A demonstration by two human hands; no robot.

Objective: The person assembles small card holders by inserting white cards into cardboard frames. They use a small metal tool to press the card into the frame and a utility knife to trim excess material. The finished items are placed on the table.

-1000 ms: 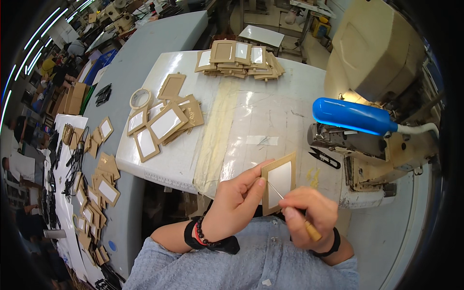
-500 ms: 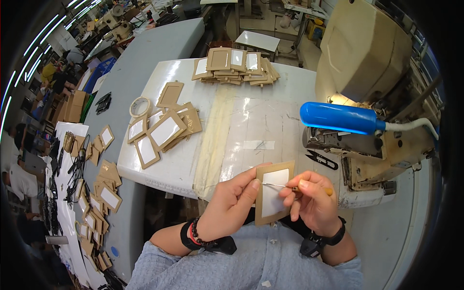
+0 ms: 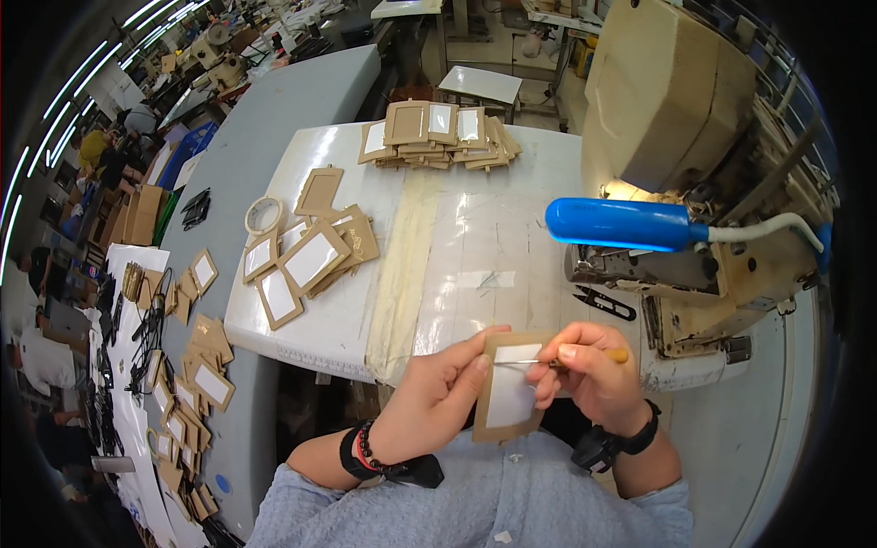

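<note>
Presently the left hand has its fingers clamped on the left edge of a brown card frame with a white window, held above the lap at 6 o'clock of the tabletop. Right hand fingers pinch a thin pointed tool, tip on the frame's upper edge. Frame judged light, thin, easily creased; best gripped by its borders. Loose frames lie at 10 o'clock, a stack at 12, a sewing machine at 3.
</note>
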